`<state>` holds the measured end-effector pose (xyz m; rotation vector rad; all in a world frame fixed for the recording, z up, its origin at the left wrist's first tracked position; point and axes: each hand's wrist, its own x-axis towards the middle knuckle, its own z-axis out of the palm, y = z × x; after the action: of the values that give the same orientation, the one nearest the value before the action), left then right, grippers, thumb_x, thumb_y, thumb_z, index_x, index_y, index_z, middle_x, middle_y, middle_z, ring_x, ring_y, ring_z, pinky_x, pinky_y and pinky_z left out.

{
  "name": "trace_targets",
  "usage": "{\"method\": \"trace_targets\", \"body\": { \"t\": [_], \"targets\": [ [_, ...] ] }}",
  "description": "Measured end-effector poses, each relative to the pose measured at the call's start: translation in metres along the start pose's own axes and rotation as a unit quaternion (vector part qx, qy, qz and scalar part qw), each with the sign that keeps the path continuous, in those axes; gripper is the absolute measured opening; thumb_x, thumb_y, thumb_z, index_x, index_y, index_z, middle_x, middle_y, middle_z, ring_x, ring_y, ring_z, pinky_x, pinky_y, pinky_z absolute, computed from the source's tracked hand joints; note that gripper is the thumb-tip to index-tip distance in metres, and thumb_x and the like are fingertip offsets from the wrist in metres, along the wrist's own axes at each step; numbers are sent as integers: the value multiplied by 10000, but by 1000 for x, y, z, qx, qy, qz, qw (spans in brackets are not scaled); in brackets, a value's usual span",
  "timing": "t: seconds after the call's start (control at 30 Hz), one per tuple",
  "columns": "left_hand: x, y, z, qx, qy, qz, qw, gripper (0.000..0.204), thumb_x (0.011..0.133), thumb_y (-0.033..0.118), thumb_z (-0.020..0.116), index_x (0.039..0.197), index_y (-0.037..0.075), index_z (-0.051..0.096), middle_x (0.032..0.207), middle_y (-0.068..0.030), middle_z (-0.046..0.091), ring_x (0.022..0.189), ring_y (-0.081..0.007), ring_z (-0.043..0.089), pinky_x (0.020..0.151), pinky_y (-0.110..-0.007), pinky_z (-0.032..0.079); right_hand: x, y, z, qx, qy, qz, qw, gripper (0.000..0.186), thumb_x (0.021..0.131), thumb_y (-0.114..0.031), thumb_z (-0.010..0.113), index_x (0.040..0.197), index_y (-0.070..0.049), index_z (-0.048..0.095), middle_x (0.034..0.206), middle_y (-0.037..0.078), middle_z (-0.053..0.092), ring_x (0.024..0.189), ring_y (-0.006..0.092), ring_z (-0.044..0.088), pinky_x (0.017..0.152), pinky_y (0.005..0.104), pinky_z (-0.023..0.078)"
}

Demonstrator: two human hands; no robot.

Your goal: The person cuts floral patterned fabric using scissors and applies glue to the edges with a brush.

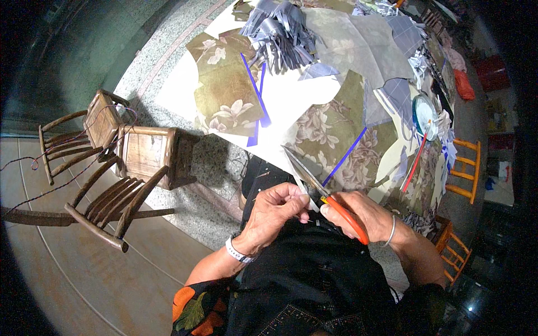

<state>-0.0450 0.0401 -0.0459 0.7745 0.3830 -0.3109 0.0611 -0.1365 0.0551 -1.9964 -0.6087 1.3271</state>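
Note:
My right hand (363,214) grips orange-handled scissors (328,197) whose steel blades point up and left over the table edge. Close beside it, my left hand (277,208) pinches a small pale strip of paper (305,193) right at the blades. Both hands hover above my dark lap, just in front of the table (291,98). Floral-printed olive paper sheets (227,89) with thin blue strips (255,92) across them lie on the white tabletop beyond the hands. A band sits on my left wrist and a bangle on my right.
A heap of grey cut strips (277,31) lies at the table's far side. A round tape roll (425,115) and red stick (416,159) rest at right. Two wooden chairs (112,168) stand at left, orange chairs (465,168) at right.

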Motion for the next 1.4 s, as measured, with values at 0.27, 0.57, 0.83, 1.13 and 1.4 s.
{"method": "trace_targets", "body": {
  "t": [0.27, 0.57, 0.83, 1.13, 1.4],
  "targets": [
    [-3, 4, 3, 6, -9, -13, 1000, 134, 960, 111, 661, 997, -17, 648, 851, -64, 679, 703, -131, 648, 668, -270, 554, 7, -10, -2, 39, -13, 18, 999, 389, 1020, -356, 464, 907, -22, 627, 681, 177, 560, 642, 334, 570, 653, 448, 432],
    [-2, 2, 1, 9, -15, -12, 1000, 130, 957, 110, 664, 994, -14, 648, 853, -60, 680, 701, -125, 647, 671, -263, 552, 8, 1, 2, 20, 3, 3, 1000, 357, 1017, -318, 483, 871, -13, 598, 668, 153, 553, 630, 308, 574, 615, 438, 428],
    [-11, 4, -6, 68, -22, -16, 997, 110, 953, 102, 664, 976, -4, 644, 866, -51, 686, 715, -111, 644, 682, -256, 548, 12, -3, 3, 42, 5, 23, 999, 337, 995, -296, 513, 806, -19, 539, 666, 156, 567, 639, 323, 597, 614, 423, 449],
    [-46, 17, -61, 686, 85, 112, 714, 127, 889, 73, 635, 988, 19, 692, 919, -172, 699, 824, -396, 663, 719, -393, 533, -13, 16, 20, -69, -11, -82, 994, 501, 998, -447, 545, 856, 29, 484, 671, 270, 589, 680, 478, 616, 613, 517, 461],
    [-37, 41, -29, 618, 147, 274, 722, 170, 816, -62, 663, 970, 10, 655, 941, -149, 672, 844, -322, 664, 727, -379, 531, -43, 13, 13, -5, -29, -56, 998, 427, 990, -408, 576, 868, -8, 490, 663, 216, 592, 659, 443, 621, 585, 480, 451]
  ]
}}
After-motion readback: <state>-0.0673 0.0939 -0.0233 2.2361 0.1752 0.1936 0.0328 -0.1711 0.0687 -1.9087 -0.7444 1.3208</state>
